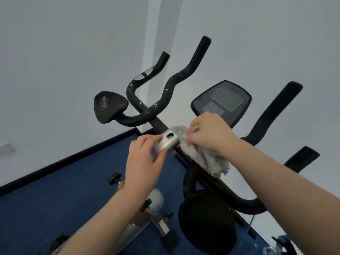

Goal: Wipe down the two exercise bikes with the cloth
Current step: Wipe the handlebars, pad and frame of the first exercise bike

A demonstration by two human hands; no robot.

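Gripping bracket [170, 139], left hand [145, 157]; right hand [207, 133] bunches cloth [206, 159]

Fuzzy grey cloth [206, 159], brushed metal bracket [170, 139], matt foam handlebar [160, 105]

Black bars, a grey cloth, silver metal, blue floor.

Under your right hand [211, 133] you have a pale grey, fuzzy cloth [207, 159]; beneath your left hand [145, 159] the bracket [170, 139] is brushed silver. Beyond your hands the handlebars [165, 96] are matt black flecked with white specks, with a silver patch on the left bar, and the black elbow pad [108, 105] carries the same white flecks. Just past your right hand the console [222, 102] is dark grey with a grey-green screen. Below your wrists the floor [55, 199] is deep blue edged in black, against a pale blue-grey wall [64, 52].
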